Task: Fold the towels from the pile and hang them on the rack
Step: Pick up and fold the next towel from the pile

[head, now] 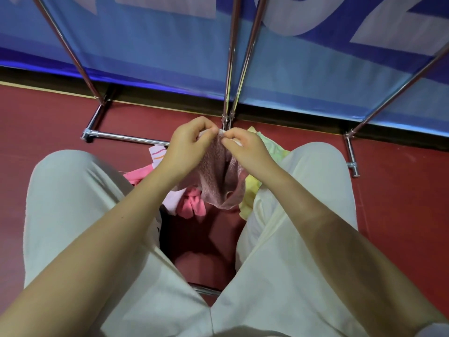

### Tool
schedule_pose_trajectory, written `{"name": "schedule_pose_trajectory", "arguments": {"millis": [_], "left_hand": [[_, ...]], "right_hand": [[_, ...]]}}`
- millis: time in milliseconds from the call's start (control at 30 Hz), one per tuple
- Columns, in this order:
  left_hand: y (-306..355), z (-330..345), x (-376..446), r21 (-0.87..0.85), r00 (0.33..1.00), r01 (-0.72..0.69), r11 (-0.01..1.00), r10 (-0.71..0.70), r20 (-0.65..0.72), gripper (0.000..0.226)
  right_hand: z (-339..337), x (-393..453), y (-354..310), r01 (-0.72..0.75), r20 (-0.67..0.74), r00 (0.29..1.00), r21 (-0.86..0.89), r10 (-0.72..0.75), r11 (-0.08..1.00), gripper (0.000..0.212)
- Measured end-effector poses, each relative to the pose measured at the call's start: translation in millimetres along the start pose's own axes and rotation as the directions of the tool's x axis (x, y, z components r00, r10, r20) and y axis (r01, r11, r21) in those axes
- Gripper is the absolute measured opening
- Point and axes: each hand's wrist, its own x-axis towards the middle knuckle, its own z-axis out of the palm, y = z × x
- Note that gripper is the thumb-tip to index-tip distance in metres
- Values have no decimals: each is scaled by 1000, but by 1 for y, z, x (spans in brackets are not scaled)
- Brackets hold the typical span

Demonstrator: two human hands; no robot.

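Pinching pink towel [218,171] edge, left hand [187,144], right hand [245,147], pile [192,205] probably half hidden

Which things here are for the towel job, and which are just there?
For the job:
- brown towel, pinched at its top edge by the left hand and right hand
- pile of towels on the floor
- metal rack

Just there:
- blue banner behind the rack
- red floor
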Motion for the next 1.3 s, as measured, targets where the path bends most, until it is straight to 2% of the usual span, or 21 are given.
{"name": "schedule_pose_trajectory", "arguments": {"millis": [233, 400, 533, 600, 667, 767, 900, 967, 1000, 1100, 1167, 1233, 1300], "left_hand": [[-13, 3, -2, 36, 990, 96, 995, -99, 102, 12], [-23, 5, -7, 14, 961, 178, 984, -177, 211, 16], [-27, 16, -17, 27, 937, 154, 988, -155, 312, 16], [-29, 23, -20, 43, 929, 143, 989, -149, 339, 25], [-32, 28, -23, -5, 907, 188, 982, -171, 385, 30], [-27, 34, -26, -91, 866, 248, 965, -178, 467, 32], [-31, 41, -30, -140, 815, 329, 934, -205, 542, 19], [-40, 43, -34, -162, 778, 384, 909, -224, 587, 24], [-44, 43, -35, -155, 771, 402, 902, -242, 589, 27], [-49, 45, -37, -127, 799, 416, 901, -295, 525, 8], [-48, 43, -34, -113, 836, 400, 910, -311, 452, 13], [-42, 37, -30, -87, 896, 358, 930, -316, 313, 18], [-34, 27, -24, -97, 946, 315, 944, -304, 110, 15]], "right_hand": [[-8, -4, 9, -68, -89, 994, -115, 58, 991, 9], [-18, -8, 16, -132, -194, 975, -103, 110, 986, 12], [-29, -13, 20, -179, -257, 953, -53, 160, 982, 15], [-33, -14, 22, -202, -290, 935, 35, 204, 979, 16], [-39, -15, 23, -209, -307, 908, 255, 284, 944, 20], [-48, -16, 21, -182, -265, 867, 622, 423, 762, 19], [-60, -10, 26, -155, -277, 779, 784, 563, 601, 13], [-66, -8, 29, -129, -305, 725, 820, 617, 557, 10], [-69, -8, 31, -121, -321, 701, 826, 636, 551, 10], [-73, -11, 33, -98, -376, 666, 812, 644, 575, 14], [-75, -14, 34, -98, -428, 665, 762, 612, 640, 17], [-75, -17, 38, -183, -469, 667, 650, 579, 738, 17], [-71, -18, 44, -279, -482, 697, 500, 531, 820, 16]]}}
